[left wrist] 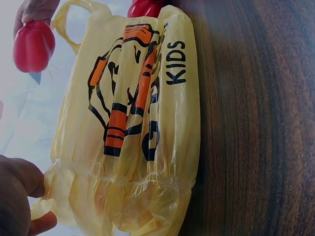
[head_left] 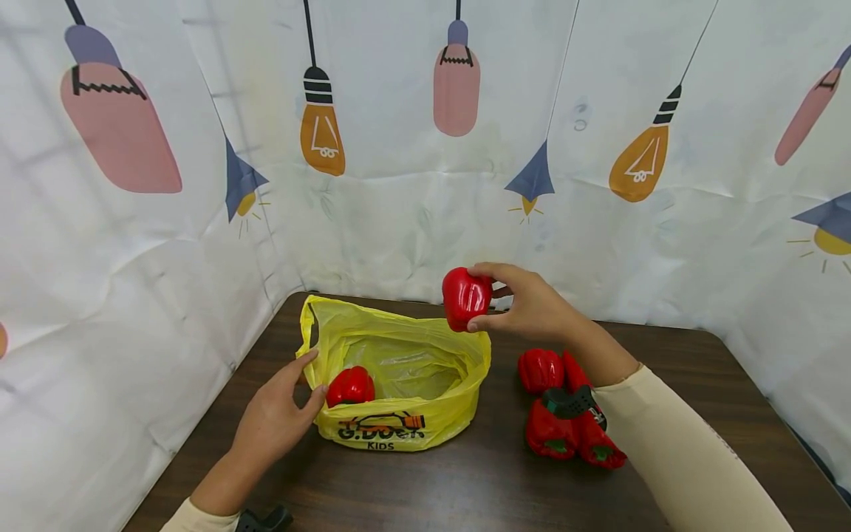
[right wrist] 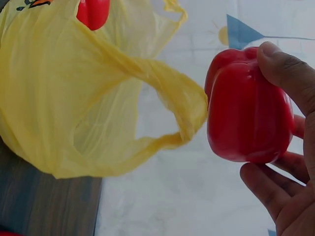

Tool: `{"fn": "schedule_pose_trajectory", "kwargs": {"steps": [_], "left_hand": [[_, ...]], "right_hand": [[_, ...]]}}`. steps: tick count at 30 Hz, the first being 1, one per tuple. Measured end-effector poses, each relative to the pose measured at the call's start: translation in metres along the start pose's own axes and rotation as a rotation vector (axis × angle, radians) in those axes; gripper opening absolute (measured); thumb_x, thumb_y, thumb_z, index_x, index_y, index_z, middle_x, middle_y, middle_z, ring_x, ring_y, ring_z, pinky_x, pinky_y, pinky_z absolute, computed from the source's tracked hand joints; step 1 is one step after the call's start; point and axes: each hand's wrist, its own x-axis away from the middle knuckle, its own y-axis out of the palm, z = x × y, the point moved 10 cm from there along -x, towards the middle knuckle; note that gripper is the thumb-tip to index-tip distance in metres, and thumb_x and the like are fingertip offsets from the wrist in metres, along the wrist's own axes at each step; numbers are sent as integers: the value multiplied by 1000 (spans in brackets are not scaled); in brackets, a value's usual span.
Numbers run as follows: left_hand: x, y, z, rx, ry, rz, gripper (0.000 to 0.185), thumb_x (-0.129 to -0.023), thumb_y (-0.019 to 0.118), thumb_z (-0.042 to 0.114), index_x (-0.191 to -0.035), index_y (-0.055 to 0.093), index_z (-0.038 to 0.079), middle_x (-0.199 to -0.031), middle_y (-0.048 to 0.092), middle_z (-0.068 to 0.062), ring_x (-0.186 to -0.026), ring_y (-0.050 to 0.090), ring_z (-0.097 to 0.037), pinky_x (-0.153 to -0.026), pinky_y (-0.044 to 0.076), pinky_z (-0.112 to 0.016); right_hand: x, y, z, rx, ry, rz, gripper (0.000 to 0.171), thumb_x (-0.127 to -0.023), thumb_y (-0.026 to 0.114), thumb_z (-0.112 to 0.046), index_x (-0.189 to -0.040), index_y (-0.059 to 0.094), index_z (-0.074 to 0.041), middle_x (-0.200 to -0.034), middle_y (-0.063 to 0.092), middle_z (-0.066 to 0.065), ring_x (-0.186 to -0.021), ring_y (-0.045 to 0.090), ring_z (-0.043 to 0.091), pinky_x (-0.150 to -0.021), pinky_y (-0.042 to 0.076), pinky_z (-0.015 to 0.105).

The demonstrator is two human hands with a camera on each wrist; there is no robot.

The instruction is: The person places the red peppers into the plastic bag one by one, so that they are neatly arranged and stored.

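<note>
Centrally, the right hand (head_left: 525, 299) grips a red bell pepper (head_left: 465, 299). At lower left, the left hand (head_left: 278, 406) pinches a yellow plastic bag (head_left: 452, 415).

The yellow plastic bag (head_left: 459, 417) hides the underside of one glossy red bell pepper (head_left: 352, 383) inside; right of the bag, a dark plastic wristband (head_left: 564, 403) partly covers clustered shiny red peppers (head_left: 548, 434).
</note>
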Motion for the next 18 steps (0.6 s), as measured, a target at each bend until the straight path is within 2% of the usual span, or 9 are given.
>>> {"fn": "schedule_pose_trajectory", "kwargs": {"steps": [4,10,18], "left_hand": [[0,0,0,-2,6,8,65,-89,79,21,-147,53,6,-109,68,-14,-98,67,-33,-81,55,-56],[-1,-1,0,2,-3,8,64,-90,78,22,-147,53,7,-117,68,-18,-102,67,-34,-83,55,-57],[0,0,-1,8,-9,-1,64,-91,77,20,-147,53,6,-125,66,-21,-107,66,-38,-87,53,-59]], "right_hand": [[-3,7,-3,-8,10,-13,79,-78,91,-32,-146,54,-18,-143,54,-1,-116,61,26,-83,59,37],[-8,16,-11,2,-48,-32,79,-78,91,-31,-146,54,-14,-145,53,2,-118,61,23,-92,56,39],[-15,29,-18,-2,-81,-51,79,-77,92,-28,-145,55,-11,-140,56,2,-118,59,22,-94,55,36]]}}
